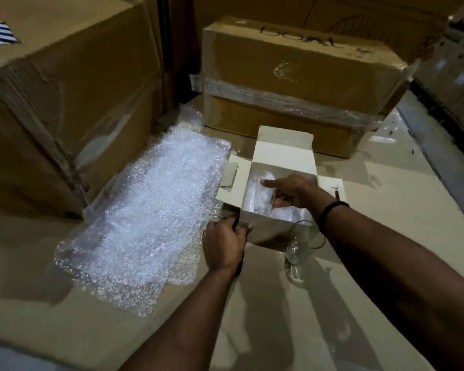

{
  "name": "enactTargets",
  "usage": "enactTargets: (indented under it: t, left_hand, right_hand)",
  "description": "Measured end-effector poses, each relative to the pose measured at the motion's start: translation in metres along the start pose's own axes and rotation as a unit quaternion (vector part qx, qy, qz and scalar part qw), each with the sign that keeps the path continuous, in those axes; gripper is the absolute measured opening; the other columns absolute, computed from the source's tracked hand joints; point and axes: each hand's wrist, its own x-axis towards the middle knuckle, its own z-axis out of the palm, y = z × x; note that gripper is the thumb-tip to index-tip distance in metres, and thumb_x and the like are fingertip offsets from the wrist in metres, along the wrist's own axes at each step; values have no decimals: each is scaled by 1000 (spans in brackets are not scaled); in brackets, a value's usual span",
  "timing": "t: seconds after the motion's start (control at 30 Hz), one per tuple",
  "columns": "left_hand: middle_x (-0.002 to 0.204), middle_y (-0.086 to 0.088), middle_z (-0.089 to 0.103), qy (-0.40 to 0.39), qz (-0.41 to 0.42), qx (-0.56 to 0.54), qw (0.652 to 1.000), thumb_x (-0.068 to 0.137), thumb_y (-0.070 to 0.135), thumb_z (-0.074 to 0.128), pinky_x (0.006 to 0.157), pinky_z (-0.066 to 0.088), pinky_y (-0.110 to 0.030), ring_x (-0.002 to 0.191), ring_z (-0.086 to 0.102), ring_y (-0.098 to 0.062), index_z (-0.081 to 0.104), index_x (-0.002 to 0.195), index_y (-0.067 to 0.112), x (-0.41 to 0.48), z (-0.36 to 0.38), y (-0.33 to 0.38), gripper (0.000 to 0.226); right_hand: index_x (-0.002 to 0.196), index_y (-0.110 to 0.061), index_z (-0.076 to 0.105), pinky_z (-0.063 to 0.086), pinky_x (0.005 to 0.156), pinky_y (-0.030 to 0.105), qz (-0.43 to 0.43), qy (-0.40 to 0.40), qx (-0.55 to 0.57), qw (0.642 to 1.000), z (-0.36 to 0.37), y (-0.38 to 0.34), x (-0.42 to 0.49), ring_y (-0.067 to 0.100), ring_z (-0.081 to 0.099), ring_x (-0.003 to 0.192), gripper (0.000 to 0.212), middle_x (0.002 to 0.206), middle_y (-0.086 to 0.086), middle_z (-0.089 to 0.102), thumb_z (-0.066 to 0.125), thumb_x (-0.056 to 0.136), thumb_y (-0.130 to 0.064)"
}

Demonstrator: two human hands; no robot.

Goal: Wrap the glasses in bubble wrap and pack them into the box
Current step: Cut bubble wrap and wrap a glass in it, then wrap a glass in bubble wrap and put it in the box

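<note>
A small white box (265, 223) sits open on a flattened cardboard floor (386, 183), its rear flap standing up and its side flaps spread outward. Inside lie bubble-wrapped glasses (259, 195), packed against the left part of the cavity.

The right hand (292, 190) reaches down into the box from the near right. One straight finger (269, 182) stretches leftward and lies on top of the wrapped bundle, touching it. The other fingers curl downward just to the right of the bundle, among the wrap. Whether they have hold of anything cannot be told. A black wristband (332, 210) circles that wrist.

The left hand (224, 246) grips the box at its near left corner. The thumb presses on the near wall and the remaining fingers curl round onto the left side, under the left flap.

An unwrapped clear glass (303, 241) rests on the floor just beside the near wall of the box, touching neither hand. It is partly under the right forearm, and its tilt is hard to judge.

A loose bubble wrap sheet (150, 210) is spread flat to the left of the box, its edge near the left hand's knuckles. A large brown carton (65, 103) stands at the left, and a taped carton (300, 76) behind the box.
</note>
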Motion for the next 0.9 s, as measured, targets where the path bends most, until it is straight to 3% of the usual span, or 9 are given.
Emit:
enactTargets:
  t: [0.1,0.2,0.27,0.4,0.53,0.67,0.7,0.8,0.9]
  left_hand:
    - [82,0,65,3,-4,2,1000,74,65,58,71,51,-33,82,59,-22,71,101,34,2,4,-4,43]
    - [78,4,66,14,1,-11,1000,74,68,53,70,52,-33,80,60,-20,70,95,33,1,7,-5,45]
    - [77,5,67,16,1,-10,1000,74,69,52,69,50,-32,80,60,-19,70,96,33,0,6,-4,45]
    - [78,2,67,7,0,-23,1000,76,59,58,68,46,-32,84,54,-21,72,95,30,-5,-2,5,37]
    - [86,1,72,-25,-16,-84,996,79,47,65,71,52,-30,84,63,-22,73,102,25,-7,-6,4,33]
    - [97,4,72,-27,-26,-234,972,87,15,67,65,44,-9,89,68,-14,72,112,15,-9,-33,7,25]
    - [100,3,71,0,-2,-226,974,88,13,66,68,44,-10,91,66,-14,71,114,15,-9,-44,5,27]
    - [116,-3,69,93,50,-146,984,87,9,67,92,46,-31,107,60,-23,70,118,15,4,-78,-19,31]
    - [130,-1,62,81,11,28,996,87,20,68,98,33,-37,120,49,-27,69,120,20,24,-107,-59,33]
  right_hand:
    - [89,0,60,59,77,37,-1,-6,-27,1000,-4,-1,2,24,62,72,45,87,17,61,79,77,-39]
    - [97,2,65,60,81,40,-60,39,-122,990,-17,-2,-11,22,70,77,59,91,14,71,77,74,-51]
    - [102,1,68,58,83,41,-135,84,-176,971,-27,-1,-35,24,70,81,61,94,13,72,75,75,-54]
    - [120,-10,65,45,78,29,-229,185,-279,914,-37,27,-102,23,64,100,64,112,8,69,73,76,-56]
    - [130,-22,55,47,90,39,-161,206,-372,891,-17,71,-137,29,51,118,77,128,8,55,74,68,-64]
    - [133,-24,48,47,90,41,-151,225,-324,906,4,93,-138,35,50,117,70,130,11,49,77,72,-42]
    - [133,-23,49,46,91,40,-164,234,-308,908,8,94,-139,34,50,117,67,130,11,49,76,74,-39]
    - [136,-20,49,42,92,37,-213,231,-286,905,22,90,-146,29,50,120,66,135,9,47,75,77,-34]
    - [136,-19,50,43,93,35,-264,221,-278,897,47,81,-152,28,52,118,65,135,9,49,74,78,-34]
